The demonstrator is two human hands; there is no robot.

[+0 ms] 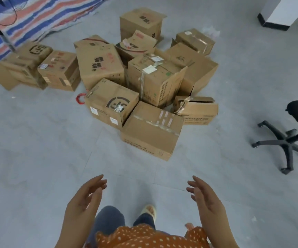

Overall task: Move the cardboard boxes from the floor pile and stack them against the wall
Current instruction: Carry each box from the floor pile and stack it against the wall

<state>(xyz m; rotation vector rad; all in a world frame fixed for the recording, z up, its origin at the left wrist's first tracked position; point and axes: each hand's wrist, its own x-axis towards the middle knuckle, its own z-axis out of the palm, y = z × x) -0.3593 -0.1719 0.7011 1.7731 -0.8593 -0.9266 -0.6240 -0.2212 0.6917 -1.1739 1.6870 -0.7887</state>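
Both hands, left hand (85, 196) and right hand (204, 196), hover empty with relaxed fingers, palms facing, above the floor (37, 158) near the cardboard box pile (144, 83).

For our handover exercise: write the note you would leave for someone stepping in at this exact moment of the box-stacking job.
Left hand: open, holding nothing, raised in front of the body.
Right hand: open, holding nothing, palm facing inward.
Cardboard boxes: all in a loose pile on the grey floor ahead, some tilted, some with flaps open. The nearest box lies closed and flat, straight ahead of the hands.
Done: no stack against a wall shows in this view.
Left: apparently the whole pile; the nearest box looks the easiest start.
Mind the office chair to the right.
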